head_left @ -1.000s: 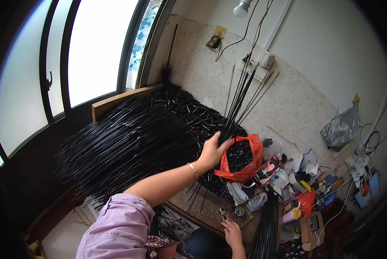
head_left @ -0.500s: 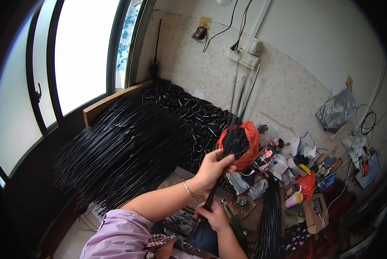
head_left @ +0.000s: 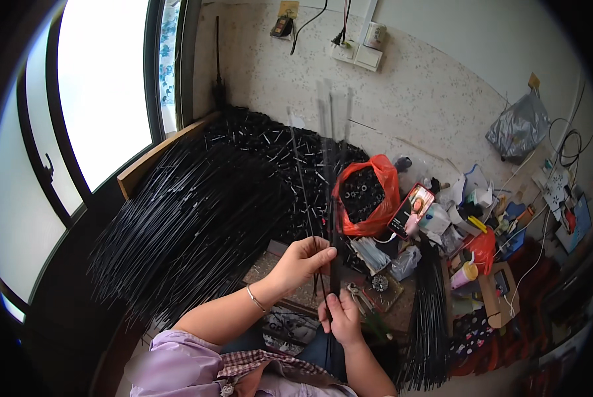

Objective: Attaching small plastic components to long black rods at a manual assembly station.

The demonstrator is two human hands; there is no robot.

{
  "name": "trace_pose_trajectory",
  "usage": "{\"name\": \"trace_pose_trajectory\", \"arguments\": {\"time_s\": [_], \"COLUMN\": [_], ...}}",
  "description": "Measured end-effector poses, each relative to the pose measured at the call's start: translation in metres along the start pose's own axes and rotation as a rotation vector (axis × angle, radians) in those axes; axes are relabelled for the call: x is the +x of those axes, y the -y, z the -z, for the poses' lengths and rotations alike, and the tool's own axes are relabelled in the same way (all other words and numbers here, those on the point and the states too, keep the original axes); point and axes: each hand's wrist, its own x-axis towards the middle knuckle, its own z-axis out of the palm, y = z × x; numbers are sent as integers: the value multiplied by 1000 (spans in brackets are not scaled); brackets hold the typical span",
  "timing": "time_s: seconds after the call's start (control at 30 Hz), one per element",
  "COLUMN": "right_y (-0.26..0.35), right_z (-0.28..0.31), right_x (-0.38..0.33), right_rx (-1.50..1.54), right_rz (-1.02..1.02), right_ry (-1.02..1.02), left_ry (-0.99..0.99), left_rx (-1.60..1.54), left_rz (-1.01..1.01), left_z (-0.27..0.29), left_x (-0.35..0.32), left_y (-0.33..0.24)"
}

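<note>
My left hand (head_left: 303,264) pinches several thin black rods (head_left: 329,205) between thumb and fingers. Just below it and to the right, my right hand (head_left: 341,319) is closed around the lower part of the same rods. They stand nearly upright, their upper ends fanned out and smeared by motion. Below my right hand the lower ends drop toward my lap. To the left lies a large heap of similar black rods (head_left: 177,225). Beyond my hands spreads a pile of short black tubular pieces (head_left: 276,159).
A red plastic bag (head_left: 387,173) of small black ring-like parts sits beyond my hands, beside a lit phone (head_left: 412,210). Pliers (head_left: 360,298) lie near my right hand. Another black rod bundle (head_left: 428,317) hangs at the right, near a lidded cup (head_left: 465,274) and a cardboard box (head_left: 501,301).
My view has shifted, so the surroundings sit differently. The held rods have gone from leaning right to nearly upright, and their tops have spread apart. Both hands keep their hold.
</note>
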Motion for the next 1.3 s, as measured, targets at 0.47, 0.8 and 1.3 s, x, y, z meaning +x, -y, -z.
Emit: {"name": "trace_pose_trajectory", "arguments": {"time_s": [0.47, 0.8, 1.3], "right_y": [-19, -2, -6], "right_z": [-13, 3, -6], "right_x": [-1, 19, 12], "right_rx": [-53, -93, -23], "right_rz": [114, 229, 78], "right_ry": [-188, -494, -171], "left_ry": [-9, -261, -28], "left_rx": [38, -23, 6], "left_rz": [4, -134, 2], "left_z": [8, 14, -14], "left_x": [8, 5, 15], "left_y": [-3, -9, -2]}}
